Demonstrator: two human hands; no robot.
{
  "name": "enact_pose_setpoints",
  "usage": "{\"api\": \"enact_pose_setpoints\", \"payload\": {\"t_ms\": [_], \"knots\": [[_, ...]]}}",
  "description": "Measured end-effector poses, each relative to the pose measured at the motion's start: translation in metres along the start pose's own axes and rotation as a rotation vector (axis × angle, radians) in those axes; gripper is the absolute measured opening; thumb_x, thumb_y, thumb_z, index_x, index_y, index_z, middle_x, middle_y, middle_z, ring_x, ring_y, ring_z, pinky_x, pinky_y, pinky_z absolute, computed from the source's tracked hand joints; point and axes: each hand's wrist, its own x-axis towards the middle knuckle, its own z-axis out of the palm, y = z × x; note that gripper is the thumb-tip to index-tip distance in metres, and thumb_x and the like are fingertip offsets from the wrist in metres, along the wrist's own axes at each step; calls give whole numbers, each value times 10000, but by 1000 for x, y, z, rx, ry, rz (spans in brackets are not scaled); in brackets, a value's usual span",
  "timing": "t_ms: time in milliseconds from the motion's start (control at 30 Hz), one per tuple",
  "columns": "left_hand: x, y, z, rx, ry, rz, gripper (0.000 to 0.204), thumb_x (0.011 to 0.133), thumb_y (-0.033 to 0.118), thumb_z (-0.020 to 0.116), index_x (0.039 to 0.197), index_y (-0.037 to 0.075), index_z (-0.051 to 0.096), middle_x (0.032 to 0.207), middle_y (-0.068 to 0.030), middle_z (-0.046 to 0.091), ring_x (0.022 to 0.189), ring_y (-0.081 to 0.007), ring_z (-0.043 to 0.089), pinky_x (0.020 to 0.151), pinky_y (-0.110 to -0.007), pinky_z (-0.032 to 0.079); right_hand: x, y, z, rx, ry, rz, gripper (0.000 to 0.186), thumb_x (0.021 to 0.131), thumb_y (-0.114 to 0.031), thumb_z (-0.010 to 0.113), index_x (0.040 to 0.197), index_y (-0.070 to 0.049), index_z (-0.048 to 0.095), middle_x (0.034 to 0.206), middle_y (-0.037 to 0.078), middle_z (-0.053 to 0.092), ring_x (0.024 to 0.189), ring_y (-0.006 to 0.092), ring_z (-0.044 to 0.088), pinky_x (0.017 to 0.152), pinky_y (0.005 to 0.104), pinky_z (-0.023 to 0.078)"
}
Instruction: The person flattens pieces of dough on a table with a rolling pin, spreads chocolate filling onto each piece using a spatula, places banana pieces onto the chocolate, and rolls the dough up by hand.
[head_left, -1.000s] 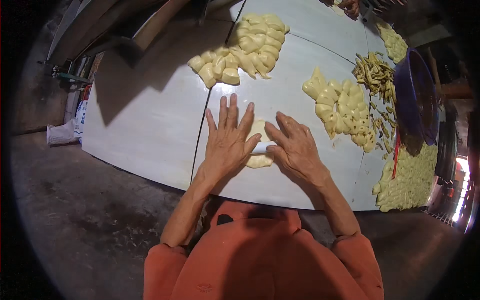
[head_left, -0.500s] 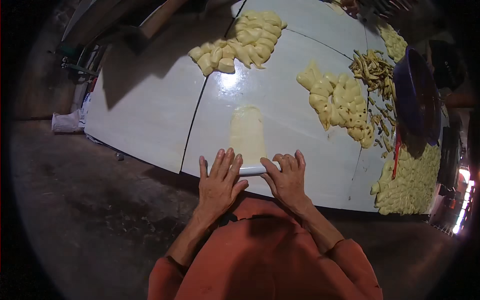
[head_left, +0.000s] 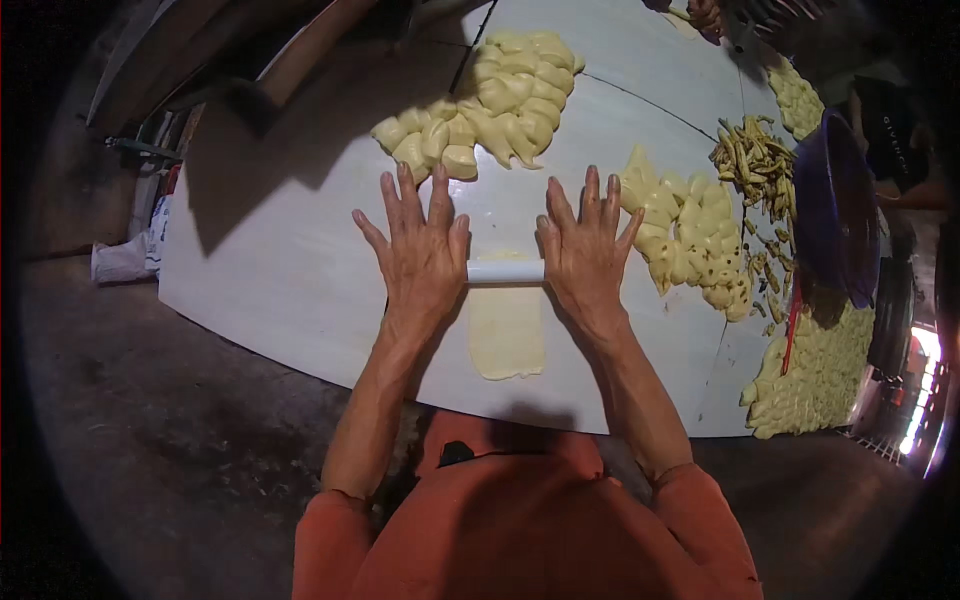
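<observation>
Pale-yellow, flat dough strip (head_left: 506, 335) lies on the glossy white desk (head_left: 290, 275) under one smooth, white cylindrical rolling pin (head_left: 506, 271); bare left hand (head_left: 420, 262) and right hand (head_left: 588, 265) cover its ends, grips wide, fingers spread.

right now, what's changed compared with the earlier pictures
The roller has moved forward, from near the close edge of the table toward the far end of the dough strip; the left hand and right hand went with it, fingers now spread. The strip is longer than at first. The dough piles and purple tub stayed put.
</observation>
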Motion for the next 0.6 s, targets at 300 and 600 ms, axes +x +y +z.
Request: {"api": "enact_pose_setpoints", "payload": {"t_ms": [300, 600], "knots": [[31, -40, -6, -291, 157, -42, 643, 1052, 312, 560, 1620, 85, 362, 1689, -263, 237, 1586, -445, 145, 1200, -728, -13, 2, 10, -28, 316, -194, -506, 459, 891, -249, 772, 1310, -93, 666, 1083, 111, 676, 933, 319, 638, 771, 457, 484], [31, -76, -23, -207, 180, 123, 382, 923, 195, 755, 1297, 136, 699, 1379, -104, 610, 1346, -312, 520, 1191, -604, 275, 29, -23, -24, 201, 175, -144, 423, 880, -204, 770, 1262, -45, 679, 1211, 146, 673, 1064, 331, 631, 924, 473, 449]]}}
